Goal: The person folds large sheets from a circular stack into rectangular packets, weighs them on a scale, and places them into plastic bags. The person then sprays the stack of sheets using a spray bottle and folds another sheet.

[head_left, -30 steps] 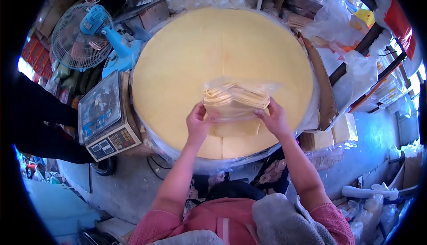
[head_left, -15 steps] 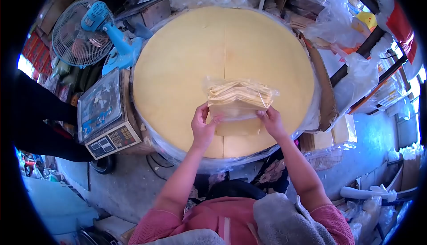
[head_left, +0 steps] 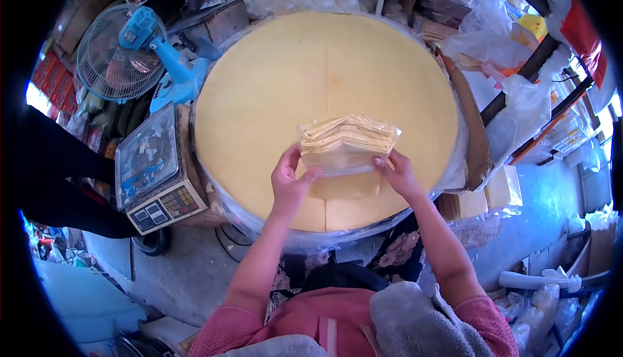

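Observation:
A clear plastic bag holding a stack of folded, pale yellow sheets is held up over a round, yellow-topped table. My left hand grips the bag's left lower side, thumb in front. The right lower corner is pinched between the thumb and fingers of my right hand. The stack bends upward in the middle, its layered edges facing away from me. A single flat pale yellow piece lies on the table just below the bag.
Left of the table are a digital scale and a blue fan. A person in dark trousers stands at the far left. Cardboard edges the table's right side, near wrapped yellow stacks. Plastic bags fill the back right.
The bagged stack has risen and tilted since the first frame, so its layered edges show more. Both hands keep hold and have shifted only slightly.

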